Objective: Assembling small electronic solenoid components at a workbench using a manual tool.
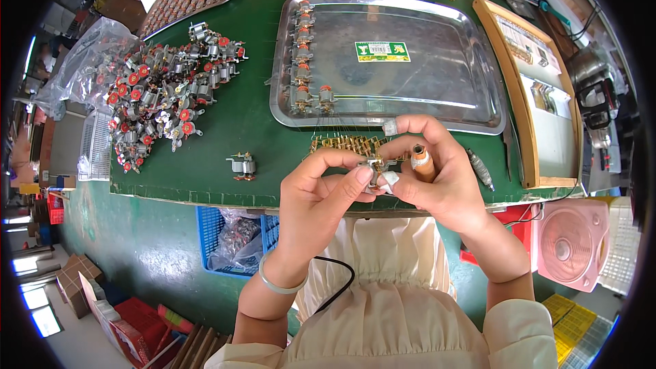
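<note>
Here the green worktop (pixel 253 130) is ending at its near edge just under the hands, and a band of bare green is lying open between the metal tray (pixel 437 106) behind and that edge. The heap of small motor parts (pixel 160 89) is sitting well apart to the left, with one lone part (pixel 242 165) near the edge. The left hand (pixel 318 195) is curling closed, its thumb and forefinger pinching a small metal component (pixel 375 166) over the worktop's near edge. The right hand (pixel 437 171) is meeting it from the other side, taped fingertips pinching the same component while a brown-handled tool (pixel 421 162) is resting tucked in its grip. A row of brass pieces (pixel 345 143) is lying just behind the hands.
</note>
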The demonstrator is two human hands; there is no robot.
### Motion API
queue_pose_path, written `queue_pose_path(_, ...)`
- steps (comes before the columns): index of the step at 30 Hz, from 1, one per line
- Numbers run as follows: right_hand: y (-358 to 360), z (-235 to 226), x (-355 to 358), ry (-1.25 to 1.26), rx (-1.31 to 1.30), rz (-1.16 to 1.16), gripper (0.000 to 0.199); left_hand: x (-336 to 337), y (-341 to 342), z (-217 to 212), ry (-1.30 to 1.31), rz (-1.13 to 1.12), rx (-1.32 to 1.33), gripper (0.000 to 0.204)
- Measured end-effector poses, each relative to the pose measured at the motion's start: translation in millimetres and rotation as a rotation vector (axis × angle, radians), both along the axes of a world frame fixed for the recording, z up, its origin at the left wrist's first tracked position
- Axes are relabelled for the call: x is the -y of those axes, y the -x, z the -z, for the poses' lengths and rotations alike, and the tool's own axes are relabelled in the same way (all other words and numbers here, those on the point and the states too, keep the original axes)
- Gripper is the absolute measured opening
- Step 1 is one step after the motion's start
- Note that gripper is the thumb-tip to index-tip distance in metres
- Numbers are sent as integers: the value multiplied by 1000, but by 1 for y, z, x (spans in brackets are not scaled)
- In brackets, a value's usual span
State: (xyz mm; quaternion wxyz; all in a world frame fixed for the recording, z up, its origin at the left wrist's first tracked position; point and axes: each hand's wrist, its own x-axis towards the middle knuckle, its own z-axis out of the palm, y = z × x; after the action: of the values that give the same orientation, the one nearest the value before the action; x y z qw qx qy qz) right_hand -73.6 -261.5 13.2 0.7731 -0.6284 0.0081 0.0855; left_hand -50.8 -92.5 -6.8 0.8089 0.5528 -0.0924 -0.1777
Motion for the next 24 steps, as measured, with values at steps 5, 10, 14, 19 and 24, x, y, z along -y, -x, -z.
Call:
queue_pose_path(5, -5, 2, 1, -4, 28, -17, 53, 2, -1, -1, 17, 4, -19, 15)
queue_pose_path(10, -9, 1, 3, -20, 8, -57, 57, 1, -2, 0, 10, -1, -43, 14)
queue_pose_path(14, -9, 5, 0, -29, 32, -38, 58, 2, -3, 1, 19, -3, -48, 15)
queue_pose_path(19, -9, 3, 1, -8, 46, -19, 58, 1, -3, 1, 26, 3, -55, 15)
queue_pose_path(24, -13, -2, 3, 20, 19, -92, 60, -1, -3, 1, 40, 21, -91, 16)
